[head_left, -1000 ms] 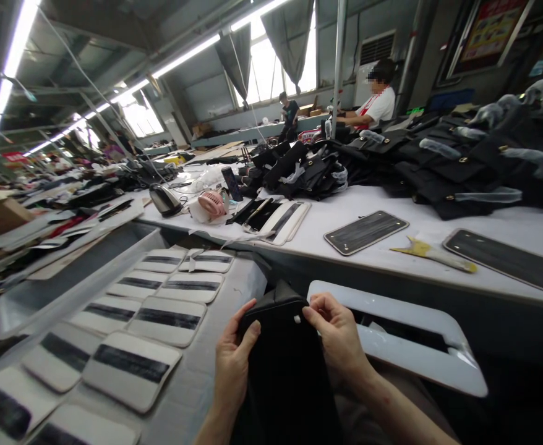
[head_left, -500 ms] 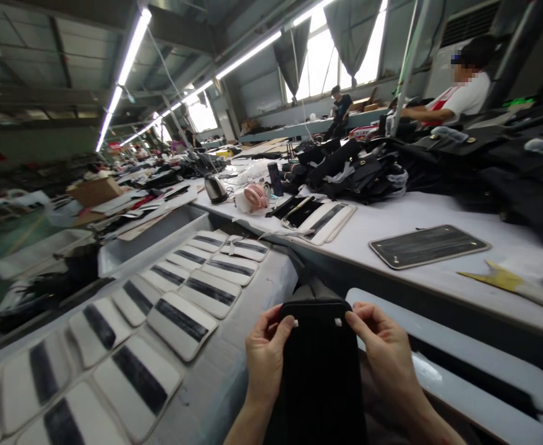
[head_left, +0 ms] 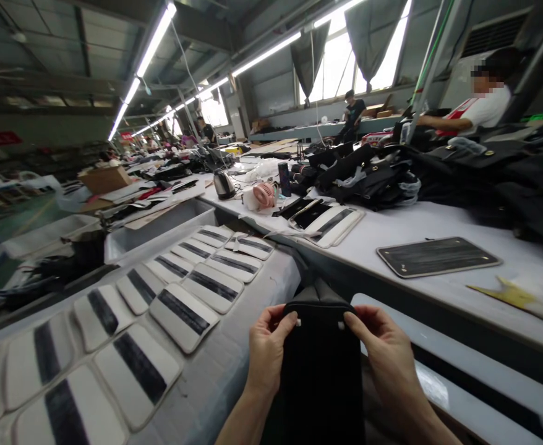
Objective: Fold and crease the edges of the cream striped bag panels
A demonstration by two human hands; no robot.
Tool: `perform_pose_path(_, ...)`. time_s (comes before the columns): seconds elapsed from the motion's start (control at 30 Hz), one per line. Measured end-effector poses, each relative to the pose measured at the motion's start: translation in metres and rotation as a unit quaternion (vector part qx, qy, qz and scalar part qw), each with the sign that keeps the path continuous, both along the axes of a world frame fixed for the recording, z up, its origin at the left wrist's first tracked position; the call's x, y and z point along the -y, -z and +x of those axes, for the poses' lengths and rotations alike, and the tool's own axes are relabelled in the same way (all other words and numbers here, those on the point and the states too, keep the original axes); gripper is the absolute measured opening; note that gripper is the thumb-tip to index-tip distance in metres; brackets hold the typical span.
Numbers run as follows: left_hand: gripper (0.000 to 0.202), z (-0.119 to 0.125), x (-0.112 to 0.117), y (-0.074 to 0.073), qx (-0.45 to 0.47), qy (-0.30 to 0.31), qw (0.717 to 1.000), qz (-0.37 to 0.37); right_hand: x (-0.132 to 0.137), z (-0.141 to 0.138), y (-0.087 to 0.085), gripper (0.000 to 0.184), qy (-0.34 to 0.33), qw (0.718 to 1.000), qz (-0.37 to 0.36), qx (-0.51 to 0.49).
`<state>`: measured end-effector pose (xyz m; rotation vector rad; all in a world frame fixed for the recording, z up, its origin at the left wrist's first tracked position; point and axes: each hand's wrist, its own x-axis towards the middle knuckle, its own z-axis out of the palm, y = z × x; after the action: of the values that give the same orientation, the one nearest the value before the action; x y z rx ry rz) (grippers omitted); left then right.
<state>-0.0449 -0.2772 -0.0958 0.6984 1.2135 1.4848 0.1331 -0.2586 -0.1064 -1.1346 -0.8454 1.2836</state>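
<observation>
Between my hands is a black fabric piece (head_left: 322,377), shaped like a bag body, with a rounded end and two small white tabs near its corners. My left hand (head_left: 269,343) pinches its left corner between thumb and fingers. At the opposite corner, my right hand (head_left: 383,340) grips the edge the same way. The lower part of the piece runs down out of view. To the left, several pale panels with black stripes (head_left: 213,287) lie in rows on a covered table (head_left: 206,386).
A dark rectangular panel (head_left: 438,256) lies on the white worktable (head_left: 368,225) to the right. Farther back are a pink fan (head_left: 265,194), a kettle (head_left: 224,185) and heaped black bags (head_left: 364,170). A person (head_left: 480,111) sits at the far right; another person (head_left: 354,111) is behind.
The view has shifted slightly, so the surroundings appear a little farther right. Both hands keep hold of the black piece at its corners.
</observation>
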Motion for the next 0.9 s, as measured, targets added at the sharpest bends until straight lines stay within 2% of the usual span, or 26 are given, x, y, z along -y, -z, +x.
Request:
perform_pose_path(0.1, 0.039, -0.001, 0.000, 0.002, 0.024, -0.011, 1.000, -0.014, 0.002, -0.006, 0.000, 0.037, 0.000, 0.999, 0.009, 0.032)
perform_pose_path(0.23, 0.042, -0.002, -0.001, 0.008, 0.033, -0.019, 0.999, -0.035, 0.004, -0.014, -0.006, 0.034, 0.034, 0.996, 0.007, 0.084)
perform_pose_path(0.37, 0.044, -0.001, -0.001, 0.009, 0.018, -0.031, 0.998, -0.047, 0.004, -0.020, -0.015, 0.033, 0.069, 0.995, 0.018, 0.071)
perform_pose_path(0.5, 0.046, 0.002, -0.002, 0.010, 0.003, -0.049, 0.997, -0.055, 0.002, -0.022, -0.015, 0.027, 0.085, 0.994, 0.026, 0.069)
perform_pose_path(0.63, 0.044, -0.003, -0.003, 0.010, -0.029, -0.022, 0.998, -0.045, -0.001, -0.018, -0.013, 0.026, 0.075, 0.996, 0.033, 0.037)
perform_pose_path(0.8, 0.041, -0.013, -0.005, 0.000, -0.082, 0.004, 0.996, -0.030, -0.001, -0.012, -0.014, 0.030, 0.030, 0.999, 0.024, -0.037)
perform_pose_path(0.9, 0.038, -0.011, -0.009, 0.000, -0.074, 0.013, 0.997, -0.024, -0.004, -0.012, -0.010, 0.033, 0.004, 0.996, 0.009, -0.091)
